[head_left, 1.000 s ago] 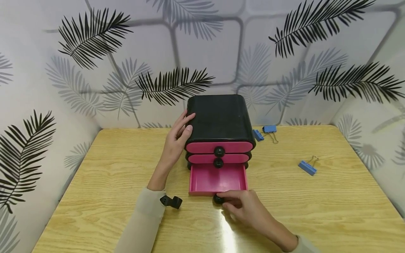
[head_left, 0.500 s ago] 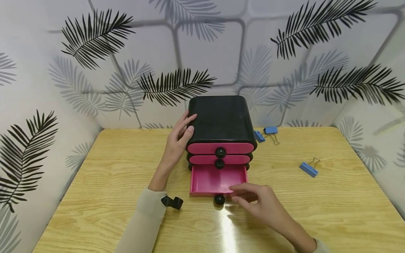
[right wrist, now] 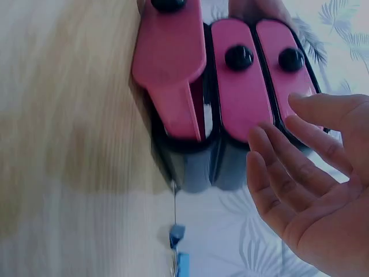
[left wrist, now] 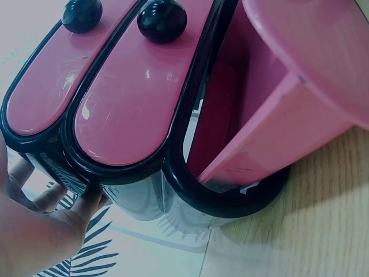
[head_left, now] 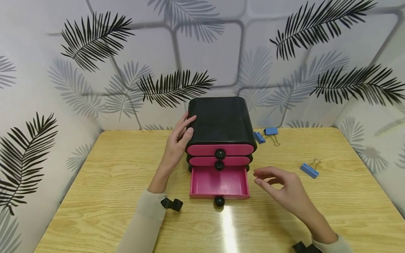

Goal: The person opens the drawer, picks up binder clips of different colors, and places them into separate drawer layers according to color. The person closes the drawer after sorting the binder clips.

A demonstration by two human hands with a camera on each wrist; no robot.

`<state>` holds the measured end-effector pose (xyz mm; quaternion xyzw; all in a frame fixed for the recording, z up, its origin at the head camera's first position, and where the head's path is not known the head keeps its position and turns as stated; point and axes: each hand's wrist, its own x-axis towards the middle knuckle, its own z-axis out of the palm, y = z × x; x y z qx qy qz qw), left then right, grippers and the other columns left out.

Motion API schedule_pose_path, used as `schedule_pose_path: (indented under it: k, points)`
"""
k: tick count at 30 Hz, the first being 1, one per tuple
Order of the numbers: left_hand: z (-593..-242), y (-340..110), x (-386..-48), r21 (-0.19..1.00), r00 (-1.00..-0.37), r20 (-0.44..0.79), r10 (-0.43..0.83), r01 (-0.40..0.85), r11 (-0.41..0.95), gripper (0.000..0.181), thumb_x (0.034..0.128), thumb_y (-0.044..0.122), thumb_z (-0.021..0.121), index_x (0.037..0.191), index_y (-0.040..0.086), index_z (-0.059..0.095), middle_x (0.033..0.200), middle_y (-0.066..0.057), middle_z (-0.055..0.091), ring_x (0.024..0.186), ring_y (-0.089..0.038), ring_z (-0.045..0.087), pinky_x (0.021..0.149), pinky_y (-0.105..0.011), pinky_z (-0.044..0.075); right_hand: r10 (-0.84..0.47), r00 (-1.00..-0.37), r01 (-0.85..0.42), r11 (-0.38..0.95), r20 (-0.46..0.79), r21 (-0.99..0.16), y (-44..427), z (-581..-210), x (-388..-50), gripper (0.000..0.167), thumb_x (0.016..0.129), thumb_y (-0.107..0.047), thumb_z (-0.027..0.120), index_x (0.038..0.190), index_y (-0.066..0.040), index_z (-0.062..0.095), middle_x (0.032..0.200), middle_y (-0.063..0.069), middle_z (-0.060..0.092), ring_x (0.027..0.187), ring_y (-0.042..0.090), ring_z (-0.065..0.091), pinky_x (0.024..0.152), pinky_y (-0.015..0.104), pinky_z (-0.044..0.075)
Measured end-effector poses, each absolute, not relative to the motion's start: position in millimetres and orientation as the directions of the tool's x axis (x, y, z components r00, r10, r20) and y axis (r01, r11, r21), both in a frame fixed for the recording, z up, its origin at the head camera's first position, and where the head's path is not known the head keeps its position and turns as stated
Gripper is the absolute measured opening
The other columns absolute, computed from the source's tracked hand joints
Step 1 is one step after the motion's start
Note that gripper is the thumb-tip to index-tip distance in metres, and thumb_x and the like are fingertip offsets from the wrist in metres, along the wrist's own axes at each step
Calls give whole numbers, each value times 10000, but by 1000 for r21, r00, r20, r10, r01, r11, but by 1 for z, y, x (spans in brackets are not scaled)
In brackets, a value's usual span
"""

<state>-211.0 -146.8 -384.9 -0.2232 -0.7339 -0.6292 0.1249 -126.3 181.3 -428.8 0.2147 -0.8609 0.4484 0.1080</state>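
Observation:
A black cabinet (head_left: 219, 119) with three pink drawers stands on the table; its bottom drawer (head_left: 218, 181) is pulled out, with nothing visible inside, its black knob (head_left: 219, 201) in front. The upper two drawers are closed. My left hand (head_left: 175, 146) rests against the cabinet's left side, fingertips at the top edge; the left wrist view shows that hand (left wrist: 43, 225) along the black side. My right hand (head_left: 286, 189) hovers to the right of the open drawer, fingers loosely bent and touching nothing; in the right wrist view its fingers (right wrist: 288, 173) are spread apart.
One blue binder clip (head_left: 309, 170) lies on the table (head_left: 120, 182) to the right. Two more blue clips (head_left: 270, 131) lie close together beside the cabinet's back right corner. A leaf-patterned covering (head_left: 209, 52) rises behind and at both sides of the table.
My right hand has let go of the bottom drawer's knob and moved right, away from the drawer. My left hand has stayed on the cabinet.

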Motion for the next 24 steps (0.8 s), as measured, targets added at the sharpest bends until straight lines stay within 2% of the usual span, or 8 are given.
schedule_pose_path:
  k: [7, 16, 20, 24]
  points:
    - [-384, -147, -211, 863, -864, 473, 170, 494, 108, 447, 1055, 77, 477, 1483, -51, 502, 1655, -222, 259, 1521, -354, 279, 1171, -550, 314, -174, -862, -484, 559, 475, -673, 208, -432, -143, 321, 867, -2, 801, 1160, -123, 754, 1077, 45, 755, 940, 79, 689, 766, 148, 544]
    - [-386, -148, -210, 868, -868, 462, 184, 484, 105, 450, 1056, 84, 482, 1488, -39, 501, 1659, -210, 258, 1509, -355, 306, 1175, -533, 316, -77, -872, -438, 567, 484, -698, 231, -439, -150, 369, 854, 43, 794, 1205, -46, 720, 1153, 102, 694, 1009, 47, 627, 796, 115, 517]
    - [-384, -148, -210, 871, -871, 458, 180, 480, 107, 449, 1060, 90, 478, 1492, -30, 501, 1662, -200, 255, 1501, -355, 325, 1174, -531, 319, -40, -870, -424, 570, 492, -704, 240, -440, -154, 376, 854, 40, 796, 1213, -33, 711, 1178, 106, 683, 1018, 52, 615, 803, 104, 506]
    - [-384, -148, -209, 873, -875, 452, 177, 474, 114, 451, 1060, 96, 483, 1494, -26, 501, 1664, -197, 251, 1497, -355, 332, 1174, -528, 321, -5, -871, -396, 602, 492, -694, 250, -442, -158, 384, 861, 2, 804, 1230, -50, 711, 1177, 20, 676, 1022, 20, 600, 796, 86, 490]
